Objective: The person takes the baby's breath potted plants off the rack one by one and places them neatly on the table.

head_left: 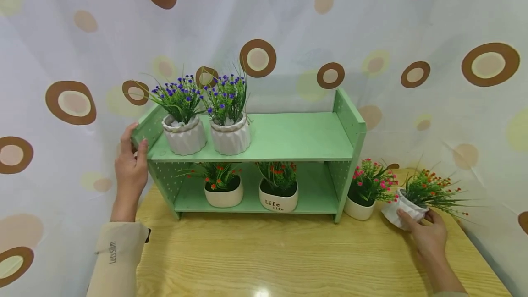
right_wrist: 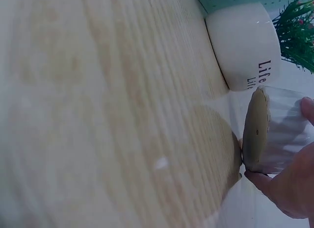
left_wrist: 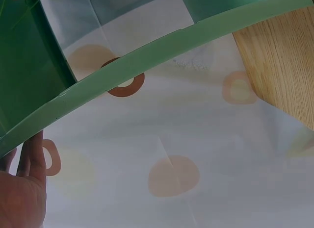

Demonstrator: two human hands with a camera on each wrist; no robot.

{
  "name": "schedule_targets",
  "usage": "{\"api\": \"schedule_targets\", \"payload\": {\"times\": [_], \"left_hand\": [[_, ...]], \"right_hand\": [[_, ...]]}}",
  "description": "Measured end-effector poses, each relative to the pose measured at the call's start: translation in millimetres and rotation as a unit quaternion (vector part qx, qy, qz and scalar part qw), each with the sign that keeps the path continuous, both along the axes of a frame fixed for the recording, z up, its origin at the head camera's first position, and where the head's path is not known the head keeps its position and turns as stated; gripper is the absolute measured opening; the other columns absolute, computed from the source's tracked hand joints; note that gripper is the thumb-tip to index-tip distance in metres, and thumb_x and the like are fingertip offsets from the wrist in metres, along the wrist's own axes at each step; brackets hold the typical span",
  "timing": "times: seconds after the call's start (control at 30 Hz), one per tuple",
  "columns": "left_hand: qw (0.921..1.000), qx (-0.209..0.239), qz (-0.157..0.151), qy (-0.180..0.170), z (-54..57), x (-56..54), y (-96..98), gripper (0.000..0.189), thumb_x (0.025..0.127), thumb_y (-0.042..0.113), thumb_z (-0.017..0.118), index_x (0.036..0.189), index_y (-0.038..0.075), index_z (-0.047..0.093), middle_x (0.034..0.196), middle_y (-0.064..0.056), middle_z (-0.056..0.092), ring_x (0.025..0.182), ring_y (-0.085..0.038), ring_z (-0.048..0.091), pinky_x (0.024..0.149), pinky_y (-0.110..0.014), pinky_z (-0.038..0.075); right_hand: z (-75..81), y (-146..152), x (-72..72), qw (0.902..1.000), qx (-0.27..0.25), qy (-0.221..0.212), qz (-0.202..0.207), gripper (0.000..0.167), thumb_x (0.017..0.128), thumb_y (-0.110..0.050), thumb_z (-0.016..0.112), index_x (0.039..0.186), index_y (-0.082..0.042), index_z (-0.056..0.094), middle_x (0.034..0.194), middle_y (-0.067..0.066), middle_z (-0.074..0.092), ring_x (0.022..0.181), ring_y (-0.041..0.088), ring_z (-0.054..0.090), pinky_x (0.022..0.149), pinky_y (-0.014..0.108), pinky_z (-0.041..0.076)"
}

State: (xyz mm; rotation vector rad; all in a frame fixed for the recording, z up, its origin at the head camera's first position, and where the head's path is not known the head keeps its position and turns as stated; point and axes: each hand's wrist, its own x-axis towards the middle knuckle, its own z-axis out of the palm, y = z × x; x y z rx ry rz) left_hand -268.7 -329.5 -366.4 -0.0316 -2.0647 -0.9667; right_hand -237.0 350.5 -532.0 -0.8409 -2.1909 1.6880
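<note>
One right hand (head_left: pixel 431 235) is grasping, with thumb and curled fingers, a white ribbed pot (head_left: pixel 401 212) above the right part of the wooden table (head_left: pixel 247 260). This pot is leaning, its orange-red flowers (head_left: pixel 435 186) are pointing to the right, and its base is showing in the right wrist view; whether it is touching the table, I cannot tell. The left hand (head_left: pixel 131 168), in a beige sleeve (head_left: pixel 117 258), is gripping the upper left side of a green shelf (head_left: pixel 297 134), thumb at the front and fingers outside. Between shelf and held pot, one cream pot (head_left: pixel 360 210) with pink flowers is standing. On the lower level, two cream planters (head_left: pixel 224 197) with red flowers are standing apart. Above them, two white planters (head_left: pixel 184 137) with purple flowers are occupying the left half. Behind everything, a spotted wall covering (head_left: pixel 288 8) is hanging
</note>
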Motion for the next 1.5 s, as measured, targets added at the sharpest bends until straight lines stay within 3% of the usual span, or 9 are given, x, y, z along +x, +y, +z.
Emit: {"api": "schedule_targets", "payload": {"times": [0.13,0.37,0.57,0.67,0.87,1.03,1.17,1.37,1.5], "left_hand": [[1.0000,-0.003,-0.002,0.000,-0.8,1.1,-0.2,0.047,0.110,0.025,0.049,0.156,0.030,0.042,0.129,-0.026,0.058,0.106,-0.024,0.058,0.082,-0.006,0.038],[1.0000,-0.002,0.003,0.001,-2.2,0.9,0.2,0.047,0.110,0.025,0.049,0.156,0.031,0.042,0.129,-0.025,0.059,0.100,-0.002,0.051,0.082,-0.008,0.039],[1.0000,-0.005,0.001,0.002,0.0,-0.7,0.1,0.047,0.111,0.026,0.049,0.156,0.031,0.041,0.129,-0.026,0.060,0.097,0.002,0.050,0.080,-0.011,0.039],[1.0000,-0.003,0.000,0.002,1.5,-0.3,0.2,0.047,0.111,0.027,0.049,0.156,0.031,0.041,0.129,-0.025,0.060,0.098,0.003,0.050,0.081,-0.010,0.039],[1.0000,-0.002,0.006,-0.003,3.2,3.6,-1.7,0.047,0.110,0.027,0.050,0.156,0.031,0.042,0.131,-0.025,0.060,0.101,-0.004,0.054,0.082,-0.008,0.039],[1.0000,-0.002,0.004,-0.004,5.9,5.4,-2.7,0.046,0.111,0.027,0.049,0.156,0.030,0.041,0.130,-0.026,0.059,0.103,-0.017,0.059,0.082,-0.006,0.038],[1.0000,-0.001,-0.001,-0.008,4.2,5.0,-1.6,0.047,0.111,0.027,0.049,0.156,0.030,0.041,0.130,-0.027,0.059,0.106,-0.030,0.062,0.081,-0.005,0.038],[1.0000,0.002,0.000,-0.007,1.8,5.0,0.3,0.047,0.110,0.026,0.050,0.156,0.031,0.041,0.132,-0.025,0.059,0.102,0.000,0.053,0.083,-0.007,0.039],[1.0000,0.003,-0.003,-0.003,1.1,3.0,0.6,0.047,0.111,0.026,0.049,0.157,0.031,0.041,0.133,-0.024,0.059,0.103,-0.002,0.053,0.084,-0.007,0.039]], "right_hand": [[-3.0,-2,-5.6,0.9998,0.016,0.007,0.003,0.097,0.094,-0.040,0.075,0.163,0.001,0.021,0.157,0.022,0.033,0.100,0.007,0.045,0.064,0.008,0.045],[-2.5,1,-13.4,0.9988,0.042,-0.006,0.024,0.104,0.095,-0.046,0.072,0.166,-0.002,0.010,0.168,0.025,0.018,0.121,0.030,0.046,0.062,0.007,0.042],[-3.0,0,-16.7,0.9983,0.041,0.011,0.039,0.100,0.096,-0.036,0.074,0.166,-0.003,0.011,0.169,0.023,0.017,0.144,0.043,0.038,0.064,0.004,0.041],[-5.4,1,-18.4,0.9986,0.023,0.010,0.047,0.102,0.094,-0.034,0.076,0.166,-0.006,0.010,0.171,0.021,0.015,0.152,0.043,0.031,0.074,0.005,0.047],[-11.6,-1,-20.3,0.9977,0.018,-0.012,0.064,0.103,0.095,-0.033,0.075,0.167,-0.009,0.005,0.172,0.020,0.013,0.156,0.041,0.023,0.109,0.029,0.048],[-13.4,-4,-20.5,0.9971,0.023,-0.009,0.072,0.102,0.096,-0.032,0.074,0.167,-0.009,0.004,0.171,0.021,0.014,0.155,0.042,0.025,0.119,0.049,0.036],[-13.7,-2,-18.7,0.9972,0.016,-0.013,0.072,0.103,0.097,-0.034,0.072,0.167,-0.010,0.001,0.172,0.021,0.011,0.156,0.042,0.022,0.120,0.052,0.033],[-12.5,1,-17.7,0.9964,0.026,-0.017,0.079,0.102,0.098,-0.034,0.072,0.167,-0.010,0.000,0.172,0.021,0.012,0.156,0.042,0.023,0.119,0.048,0.035],[-11.4,4,-19.2,0.9960,0.027,-0.011,0.084,0.102,0.098,-0.033,0.071,0.167,-0.011,0.000,0.172,0.021,0.011,0.156,0.042,0.022,0.119,0.050,0.035]]}}
